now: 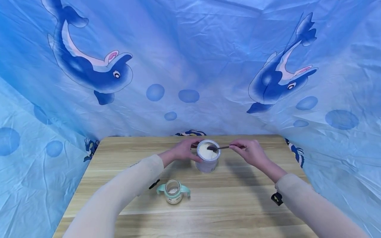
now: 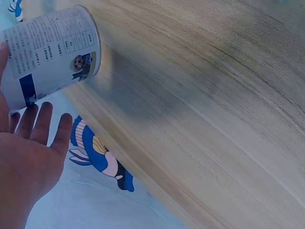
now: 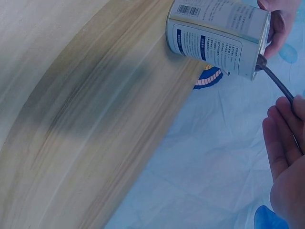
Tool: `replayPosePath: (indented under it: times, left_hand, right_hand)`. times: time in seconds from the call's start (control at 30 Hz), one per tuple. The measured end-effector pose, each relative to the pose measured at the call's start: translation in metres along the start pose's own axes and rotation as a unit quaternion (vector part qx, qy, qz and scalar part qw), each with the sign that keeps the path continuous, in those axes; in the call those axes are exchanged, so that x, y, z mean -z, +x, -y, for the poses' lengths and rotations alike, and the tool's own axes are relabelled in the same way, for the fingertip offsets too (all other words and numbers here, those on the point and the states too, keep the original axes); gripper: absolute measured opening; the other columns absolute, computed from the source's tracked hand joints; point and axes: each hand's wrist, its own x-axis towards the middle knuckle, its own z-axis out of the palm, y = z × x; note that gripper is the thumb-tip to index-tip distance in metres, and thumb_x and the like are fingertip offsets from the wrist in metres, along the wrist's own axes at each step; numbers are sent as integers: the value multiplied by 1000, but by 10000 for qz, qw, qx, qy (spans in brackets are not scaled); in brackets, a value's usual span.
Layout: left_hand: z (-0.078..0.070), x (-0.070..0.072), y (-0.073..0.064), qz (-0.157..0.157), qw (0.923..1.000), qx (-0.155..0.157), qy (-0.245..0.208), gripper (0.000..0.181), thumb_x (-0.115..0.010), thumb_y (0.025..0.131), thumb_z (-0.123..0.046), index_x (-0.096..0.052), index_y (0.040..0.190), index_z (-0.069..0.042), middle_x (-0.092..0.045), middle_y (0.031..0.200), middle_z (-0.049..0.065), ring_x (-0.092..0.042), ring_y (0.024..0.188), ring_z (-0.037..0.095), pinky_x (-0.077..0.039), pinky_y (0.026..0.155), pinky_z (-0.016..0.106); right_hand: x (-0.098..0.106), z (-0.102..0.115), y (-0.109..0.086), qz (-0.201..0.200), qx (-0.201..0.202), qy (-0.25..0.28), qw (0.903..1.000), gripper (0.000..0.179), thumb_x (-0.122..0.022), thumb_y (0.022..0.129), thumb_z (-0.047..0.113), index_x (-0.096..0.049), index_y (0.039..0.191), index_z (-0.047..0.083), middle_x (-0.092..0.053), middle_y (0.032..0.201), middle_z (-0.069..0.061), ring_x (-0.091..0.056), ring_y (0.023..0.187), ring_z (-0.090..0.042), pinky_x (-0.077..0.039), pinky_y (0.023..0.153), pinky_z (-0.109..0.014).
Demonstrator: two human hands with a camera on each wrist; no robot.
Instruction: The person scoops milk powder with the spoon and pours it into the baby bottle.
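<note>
A white tin [image 1: 206, 165] with printed labels stands upright near the far side of the table, nearly full of pale powder [image 1: 205, 152]. My left hand [image 1: 184, 150] holds its left side near the rim, thumb in front and fingers behind. The left wrist view shows the tin [image 2: 52, 52] with several fingers fanned out beside its top edge. My right hand [image 1: 251, 151] pinches the handle of a dark spoon [image 1: 223, 147], whose bowl sits inside the tin's mouth at the powder. In the right wrist view the spoon [image 3: 279, 85] crosses the tin's rim.
A small clear bottle [image 1: 173, 191] with mint-green handles stands open-topped nearer me, left of the tin, with something whitish inside. The wooden table [image 1: 226, 205] ends at a blue dolphin-print sheet [image 1: 208, 66] behind. Dark wrist straps hang under both sleeves.
</note>
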Motion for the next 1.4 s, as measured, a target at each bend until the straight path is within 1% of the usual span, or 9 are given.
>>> replayPosePath:
  times: [0.33, 0.47, 0.63, 0.7, 0.8, 0.93, 1.1, 1.23, 1.4]
  left_hand:
    - [3, -3, 1, -24, 10000, 13, -81, 95, -96, 81, -27, -46, 161, -14, -57, 156, 7, -58, 140, 29, -49, 117, 42]
    - [3, -3, 0, -10, 9997, -36, -247, 92, -96, 82, -25, -48, 159, -14, -57, 155, 8, -58, 140, 31, -49, 117, 46]
    - [2, -3, -1, 7, 9991, -43, -434, 90, -96, 81, -22, -50, 157, -13, -58, 153, 8, -58, 140, 32, -48, 117, 50]
    - [1, -3, -1, 14, 9990, -31, -440, 90, -96, 81, -23, -50, 157, -14, -58, 153, 8, -58, 140, 32, -48, 117, 50]
    - [2, -3, -1, 26, 9990, -5, -455, 89, -96, 82, -23, -49, 158, -14, -57, 154, 7, -57, 140, 31, -48, 118, 49]
    - [2, -3, 0, 38, 9989, 32, -458, 90, -96, 82, -22, -49, 158, -16, -57, 154, 6, -57, 141, 30, -47, 119, 49]
    - [3, -4, 0, 50, 9989, -8, -462, 91, -97, 82, -22, -48, 159, -15, -58, 153, 7, -57, 141, 31, -48, 118, 50]
    - [4, -3, 0, 59, 9990, -35, -447, 92, -96, 82, -22, -48, 159, -14, -58, 153, 6, -57, 141, 30, -49, 118, 47]
    - [4, -3, 0, 46, 9990, -28, -449, 90, -97, 81, -22, -50, 157, -15, -58, 152, 4, -58, 140, 27, -49, 117, 42]
  right_hand:
    - [2, -5, -4, 136, -264, 153, 9994, 6, -81, 97, 12, -85, 101, 14, -81, 94, 1, -73, 77, -8, -60, 65, -27]
    - [2, -7, -6, 193, -442, 244, 9985, 5, -81, 97, 14, -85, 100, 15, -80, 91, 4, -65, 69, -4, -53, 60, -25]
    - [2, -7, -7, 269, -702, 456, 9961, 5, -80, 98, 15, -85, 98, 16, -78, 85, 7, -54, 60, -5, -43, 53, -25]
    - [3, -7, -8, 332, -794, 555, 9947, 5, -79, 99, 17, -85, 98, 16, -79, 85, 7, -54, 60, -5, -42, 53, -25]
    - [2, -8, -8, 468, -978, 757, 9912, 7, -78, 100, 18, -84, 100, 15, -80, 88, 5, -64, 68, -6, -49, 59, -25]
    - [0, -10, -8, 667, -1230, 1196, 9829, 9, -76, 101, 15, -84, 103, 11, -82, 92, 0, -75, 81, -12, -59, 70, -25]
    - [-2, -11, -6, 852, -1471, 1857, 9678, 11, -74, 102, 10, -82, 105, 3, -82, 95, -8, -77, 82, -11, -64, 74, -27]
    - [-4, -12, -6, 991, -1692, 2310, 9530, 13, -72, 103, 8, -80, 107, -2, -81, 96, -14, -78, 85, -13, -66, 78, -29]
    - [-8, -15, -6, 1144, -1952, 2740, 9348, 18, -70, 104, 9, -77, 110, -7, -81, 100, -19, -79, 92, -18, -65, 89, -45]
